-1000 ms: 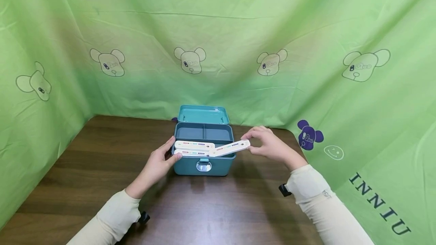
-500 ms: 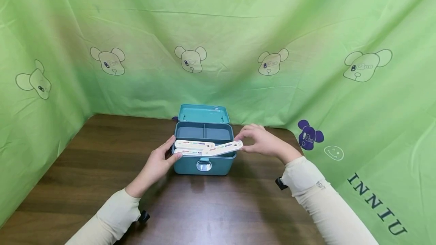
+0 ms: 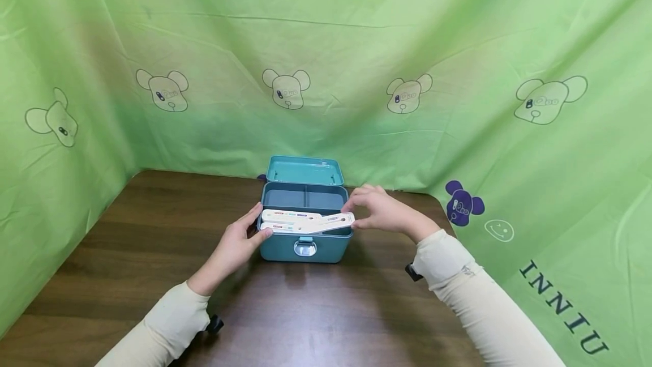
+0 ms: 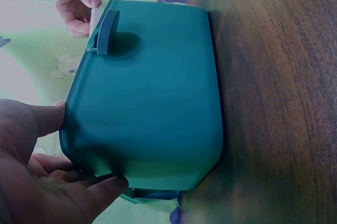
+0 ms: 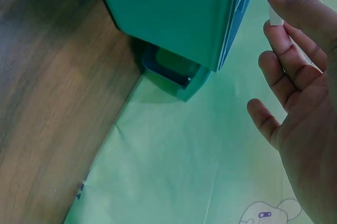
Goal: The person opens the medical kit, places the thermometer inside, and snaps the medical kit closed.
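Note:
A teal lidded storage box stands with its lid raised at the back of the table. My left hand holds its left end, thumb at the front rim and fingers along the side. Between thumb and fingertips, my right hand pinches the right end of a slim white printed pack. That pack slants down to the left over the box opening. Two similar white packs lie along the left part; the rear white pack shows more than the front white pack, which is partly covered.
A grey-blue divided tray sits in the back of the box, below the raised lid. A latch hangs on the front. Brown wooden table surrounds the box, with a green printed curtain close behind it.
My right hand has moved left with the white pack, whose left end now reaches further across the box and overlaps the front pack more. My left hand has stayed at the box.

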Demonstrator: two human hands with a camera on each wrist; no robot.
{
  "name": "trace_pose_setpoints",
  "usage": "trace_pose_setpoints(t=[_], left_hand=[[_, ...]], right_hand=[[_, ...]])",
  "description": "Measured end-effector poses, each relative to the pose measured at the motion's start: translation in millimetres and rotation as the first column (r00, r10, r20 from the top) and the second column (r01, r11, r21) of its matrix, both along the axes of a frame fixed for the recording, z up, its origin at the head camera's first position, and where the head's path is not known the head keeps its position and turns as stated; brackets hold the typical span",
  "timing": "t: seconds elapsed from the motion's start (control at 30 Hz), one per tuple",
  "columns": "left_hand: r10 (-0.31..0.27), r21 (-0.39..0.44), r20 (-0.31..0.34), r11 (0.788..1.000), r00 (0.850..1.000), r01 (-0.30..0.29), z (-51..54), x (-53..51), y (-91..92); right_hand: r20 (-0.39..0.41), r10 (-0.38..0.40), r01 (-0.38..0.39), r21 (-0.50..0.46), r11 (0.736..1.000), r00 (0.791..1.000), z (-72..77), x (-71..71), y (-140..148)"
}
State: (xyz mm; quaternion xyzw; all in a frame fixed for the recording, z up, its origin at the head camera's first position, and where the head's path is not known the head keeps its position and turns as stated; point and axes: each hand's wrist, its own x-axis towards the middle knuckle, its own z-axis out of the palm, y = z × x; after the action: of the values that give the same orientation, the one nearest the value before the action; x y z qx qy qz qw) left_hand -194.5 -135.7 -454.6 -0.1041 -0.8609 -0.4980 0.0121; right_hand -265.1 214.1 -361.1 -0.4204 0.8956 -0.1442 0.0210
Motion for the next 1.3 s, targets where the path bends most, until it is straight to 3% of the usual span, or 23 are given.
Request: trace_pose_setpoints(t=[0.87,1.3], left_hand=[[0.003,-0.008,-0.016,1.0,1.0,-0.003,-1.4,-1.3,-0.4],[0.007,-0.006,-0.019,1.0,1.0,-0.007,-2.8,-2.9,0.4]], right_hand=[[0.043,0.013,-0.017,0.106,0.994,0.999,-14.6,-5.8,-28],[0.042,0.04,-0.044,0.099,0.994,0.998,-19.6,-8.8,-43]])
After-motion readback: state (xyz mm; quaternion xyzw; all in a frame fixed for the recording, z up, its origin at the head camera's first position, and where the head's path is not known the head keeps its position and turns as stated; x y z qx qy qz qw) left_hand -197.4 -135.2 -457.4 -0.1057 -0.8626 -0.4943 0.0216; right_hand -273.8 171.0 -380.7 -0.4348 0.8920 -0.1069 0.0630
